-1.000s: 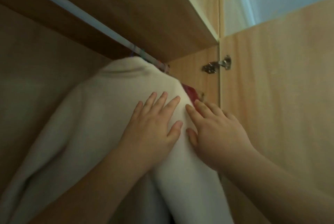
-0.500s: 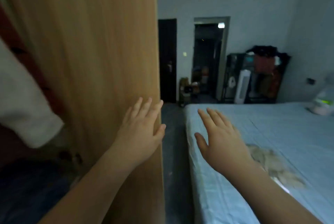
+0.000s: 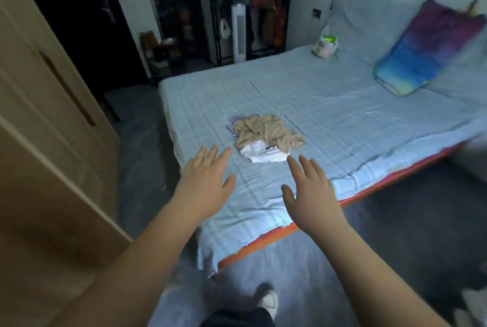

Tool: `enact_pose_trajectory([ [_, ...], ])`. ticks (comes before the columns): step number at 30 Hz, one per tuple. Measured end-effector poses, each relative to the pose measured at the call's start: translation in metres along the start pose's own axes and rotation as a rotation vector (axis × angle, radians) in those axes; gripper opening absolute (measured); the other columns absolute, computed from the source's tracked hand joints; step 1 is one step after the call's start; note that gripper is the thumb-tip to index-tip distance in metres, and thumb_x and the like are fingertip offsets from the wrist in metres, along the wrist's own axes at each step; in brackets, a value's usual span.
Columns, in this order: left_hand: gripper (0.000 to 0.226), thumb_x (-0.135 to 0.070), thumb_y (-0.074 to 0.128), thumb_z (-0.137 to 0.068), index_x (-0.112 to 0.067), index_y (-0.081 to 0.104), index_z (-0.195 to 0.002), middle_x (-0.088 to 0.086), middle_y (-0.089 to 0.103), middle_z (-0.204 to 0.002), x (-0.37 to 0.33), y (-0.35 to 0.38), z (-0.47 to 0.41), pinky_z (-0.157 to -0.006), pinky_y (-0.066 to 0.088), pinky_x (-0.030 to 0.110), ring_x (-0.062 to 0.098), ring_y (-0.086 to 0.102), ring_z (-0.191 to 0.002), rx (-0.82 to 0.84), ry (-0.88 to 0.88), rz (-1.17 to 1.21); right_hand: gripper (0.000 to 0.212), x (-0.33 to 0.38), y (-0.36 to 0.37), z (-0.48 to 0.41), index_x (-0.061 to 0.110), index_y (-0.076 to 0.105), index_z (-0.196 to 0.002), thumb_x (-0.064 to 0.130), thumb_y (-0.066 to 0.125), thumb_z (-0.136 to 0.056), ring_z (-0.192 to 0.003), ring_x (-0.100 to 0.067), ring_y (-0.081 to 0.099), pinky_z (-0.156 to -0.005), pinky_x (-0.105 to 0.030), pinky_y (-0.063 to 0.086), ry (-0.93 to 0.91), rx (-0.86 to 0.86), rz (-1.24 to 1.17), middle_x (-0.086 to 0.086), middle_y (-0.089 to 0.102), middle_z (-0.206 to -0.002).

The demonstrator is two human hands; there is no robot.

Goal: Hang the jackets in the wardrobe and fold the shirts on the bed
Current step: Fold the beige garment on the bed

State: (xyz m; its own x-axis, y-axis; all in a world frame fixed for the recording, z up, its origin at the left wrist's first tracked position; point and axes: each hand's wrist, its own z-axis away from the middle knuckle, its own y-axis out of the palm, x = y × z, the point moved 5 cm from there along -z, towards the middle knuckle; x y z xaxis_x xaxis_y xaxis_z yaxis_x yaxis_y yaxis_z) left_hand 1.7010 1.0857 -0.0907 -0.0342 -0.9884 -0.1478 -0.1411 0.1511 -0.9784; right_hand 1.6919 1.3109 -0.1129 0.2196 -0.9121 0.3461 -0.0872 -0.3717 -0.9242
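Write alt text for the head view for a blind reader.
The left hand and right hand, bare and open, reach toward a crumpled heap of beige and white shirts on a pale blue checked bed; a wooden wardrobe door stands at left.

A small heap of shirts [image 3: 263, 137] lies unfolded on the bed [image 3: 342, 105], on its pale blue checked sheet and nearer the left corner. A beige shirt [image 3: 266, 130] sits on top, badly crumpled and covering most of the heap. Under it a white shirt [image 3: 264, 155] sticks out at the near edge, with a small dark print showing. A pale purple piece [image 3: 232, 124] peeks out at the far left. The light-wood wardrobe [image 3: 52, 105] stands at the left, well apart from the heap.
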Motion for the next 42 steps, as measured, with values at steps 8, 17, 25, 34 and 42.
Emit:
enact_pose_trajectory([
  [8, 0.067, -0.043, 0.052, -0.097, -0.019, 0.031, -0.155, 0.015, 0.032, -0.160, -0.044, 0.075, -0.113, -0.119, 0.024, 0.048, 0.036, 0.024, -0.148, 0.057, 0.001, 0.059, 0.066, -0.099, 0.018, -0.088, 0.026, 0.021, -0.156, 0.041, 0.047, -0.097, -0.151, -0.027, 0.015, -0.117, -0.048, 0.024, 0.024, 0.074, 0.049, -0.003, 0.022, -0.163],
  [17, 0.066, -0.045, 0.048, -0.098, -0.020, 0.029, -0.156, 0.012, 0.028, -0.162, -0.097, 0.157, -0.265, -0.118, 0.026, 0.048, 0.035, 0.022, -0.149, 0.145, -0.061, 0.123, 0.064, -0.196, 0.033, -0.231, 0.029, 0.015, -0.157, 0.041, 0.041, -0.100, -0.152, -0.022, 0.007, -0.120, -0.043, 0.018, -0.027, 0.231, 0.082, 0.000, 0.015, -0.165],
  [25, 0.066, -0.048, 0.043, -0.100, -0.023, 0.022, -0.158, 0.009, 0.022, -0.164, -0.142, 0.216, -0.333, -0.122, 0.020, 0.044, 0.032, 0.017, -0.151, 0.305, -0.143, 0.182, 0.064, -0.281, 0.062, -0.301, 0.026, 0.015, -0.158, 0.040, 0.041, -0.101, -0.152, -0.023, 0.008, -0.121, -0.042, 0.019, -0.003, 0.381, 0.028, -0.001, 0.014, -0.165],
  [34, 0.062, -0.039, 0.049, -0.100, -0.018, 0.029, -0.156, 0.011, 0.029, -0.161, -0.154, 0.287, -0.412, -0.122, 0.022, 0.042, 0.029, 0.022, -0.150, 0.249, -0.451, 0.260, 0.063, -0.366, 0.135, -0.447, 0.020, 0.024, -0.155, 0.039, 0.044, -0.099, -0.149, -0.026, 0.019, -0.118, -0.042, 0.024, -0.241, 0.528, -0.006, -0.005, 0.025, -0.161],
  [42, 0.061, -0.033, 0.051, -0.100, -0.015, 0.030, -0.155, 0.011, 0.028, -0.161, -0.185, 0.364, -0.468, -0.120, 0.024, 0.041, 0.029, 0.021, -0.150, 0.311, -0.790, 0.380, 0.061, -0.410, 0.192, -0.570, 0.015, 0.029, -0.153, 0.032, 0.048, -0.098, -0.141, -0.030, 0.030, -0.113, -0.045, 0.032, -0.446, 0.733, 0.009, -0.010, 0.034, -0.155],
])
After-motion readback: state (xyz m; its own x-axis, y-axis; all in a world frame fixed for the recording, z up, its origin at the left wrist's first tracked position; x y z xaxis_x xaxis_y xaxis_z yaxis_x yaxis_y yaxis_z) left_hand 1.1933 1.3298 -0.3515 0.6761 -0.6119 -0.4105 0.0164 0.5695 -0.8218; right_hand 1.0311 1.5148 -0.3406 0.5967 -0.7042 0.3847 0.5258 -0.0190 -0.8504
